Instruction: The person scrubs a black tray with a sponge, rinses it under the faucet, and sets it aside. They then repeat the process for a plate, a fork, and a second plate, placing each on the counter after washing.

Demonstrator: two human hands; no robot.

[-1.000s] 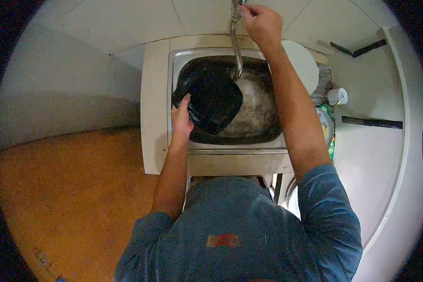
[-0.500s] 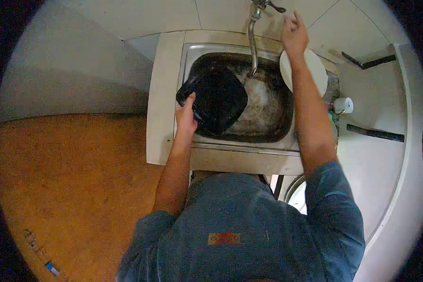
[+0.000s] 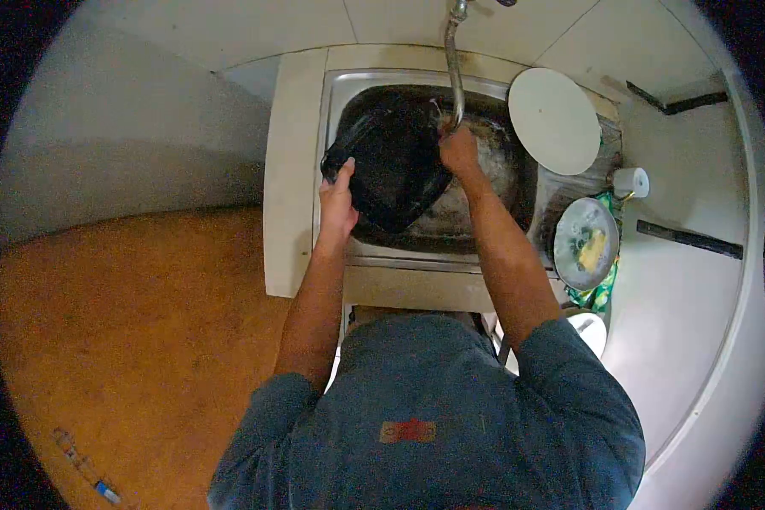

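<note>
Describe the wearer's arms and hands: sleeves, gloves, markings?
Both hands, left hand and right hand, are bare, with no gloves; no watch or rings can be made out. Forearms are bare. Short blue sleeves end near the elbows, part of a blue shirt with a small red patch.

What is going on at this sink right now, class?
A person in a blue shirt stands over a steel sink and handles a black pan inside it. The left hand holds the pan by its near-left edge, tilted in the basin. The right hand rests on the pan's far-right edge, just under the tap spout. Beside the sink lie a white round lid, a small white cup and a dish holding something yellow.
</note>
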